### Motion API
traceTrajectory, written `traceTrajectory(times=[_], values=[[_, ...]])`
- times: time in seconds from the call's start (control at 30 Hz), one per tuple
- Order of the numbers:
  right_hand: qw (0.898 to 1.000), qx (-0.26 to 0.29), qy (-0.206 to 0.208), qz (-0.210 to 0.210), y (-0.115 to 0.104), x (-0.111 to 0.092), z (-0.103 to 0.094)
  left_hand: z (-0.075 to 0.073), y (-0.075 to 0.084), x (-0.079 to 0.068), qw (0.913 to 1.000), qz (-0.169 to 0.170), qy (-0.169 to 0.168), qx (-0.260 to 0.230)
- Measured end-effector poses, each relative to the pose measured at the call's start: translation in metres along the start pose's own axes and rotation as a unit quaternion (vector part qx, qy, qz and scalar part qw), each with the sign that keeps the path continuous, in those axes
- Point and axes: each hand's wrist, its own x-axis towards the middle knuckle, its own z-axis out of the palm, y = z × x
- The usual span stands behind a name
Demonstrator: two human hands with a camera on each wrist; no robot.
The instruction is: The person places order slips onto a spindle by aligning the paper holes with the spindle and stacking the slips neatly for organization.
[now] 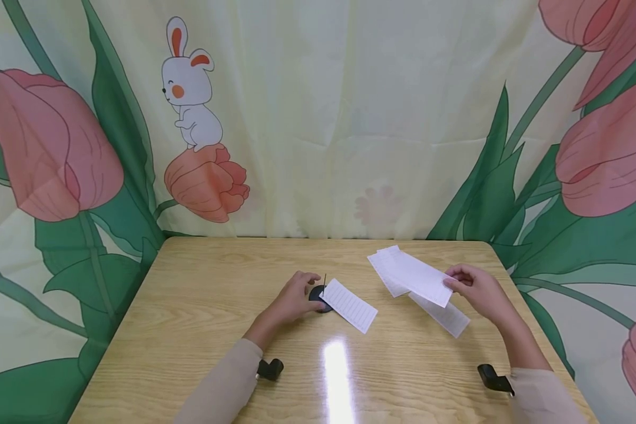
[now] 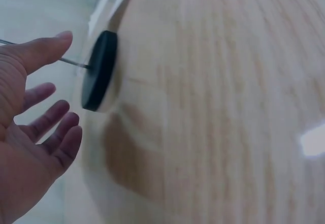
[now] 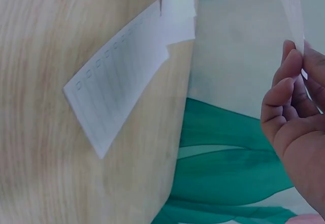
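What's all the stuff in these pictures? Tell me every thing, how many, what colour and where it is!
Flat wood-grain table: 1, light brown, lower half of the head view
Hanging cloth curtain: 1, cream with pink tulips, green leaves and a white rabbit, behind the table
Round flat disc: 1, black, on the table
Thin straight spike: 1, dark grey, upright on the disc
Lined rectangular paper slip: 1, white, corner at the spike; pierced or not is unclear
Overlapping rectangular papers: at least 3, white, right of the lined slip
Small wrist-worn devices: 2, black, one by each cuff
Long sleeves: 2, beige, bottom edge
Left hand: 1, bare, at the disc
Right hand: 1, bare, pinching paper
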Motion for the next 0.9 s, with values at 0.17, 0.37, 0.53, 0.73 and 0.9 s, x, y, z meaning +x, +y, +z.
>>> traceTrajectory(times=[0.17,0.37,0.53,0.73,0.9], values=[[1.000,0.008,-0.004,-0.009,-0.010,0.006,-0.002,-0.012,0.012,0.000,0.9999,0.011,0.007,-0.009],[1.000,0.016,-0.002,-0.020,-0.024,0.012,-0.001,-0.027,0.023,0.002,0.9993,0.022,0.027,-0.016],[0.999,0.030,-0.007,-0.033,-0.037,0.021,0.004,-0.038,0.036,0.004,0.9968,0.057,0.052,-0.022],[0.998,0.034,-0.011,-0.047,-0.055,0.030,0.011,-0.047,0.052,0.005,0.9936,0.088,0.062,-0.034],[0.997,0.040,-0.013,-0.064,-0.067,0.036,0.013,-0.052,0.065,0.008,0.9911,0.109,0.073,-0.026]])
